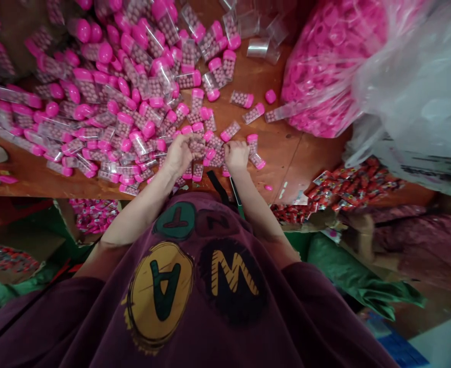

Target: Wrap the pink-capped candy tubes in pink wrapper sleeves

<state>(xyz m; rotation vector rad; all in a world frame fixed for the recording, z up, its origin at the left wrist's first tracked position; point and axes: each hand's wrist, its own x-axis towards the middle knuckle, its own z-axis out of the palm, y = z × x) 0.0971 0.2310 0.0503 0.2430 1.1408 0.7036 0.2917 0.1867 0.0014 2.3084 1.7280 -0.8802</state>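
Clear bottles (149,87) with pink caps and small pink balls inside lie in a large pile across the left and middle of the wooden table (283,153). At the pile's near right edge, my left hand (181,153) has its fingers curled by a bottle, and the contact is too small to make out. Close on its right is my right hand (236,154), fingers bent and pressed together beside more filled bottles. What its fingertips hold, if anything, is hidden. A bottle (256,161) lies just right of my right hand.
A clear bag of pink caps (333,66) stands at the back right beside a whitish plastic bag (421,102). Red wrapped packets (356,186) lie at the right edge. Empty clear bottles (258,48) are at the back. Below the table's left edge is a box of pink packets (95,214).
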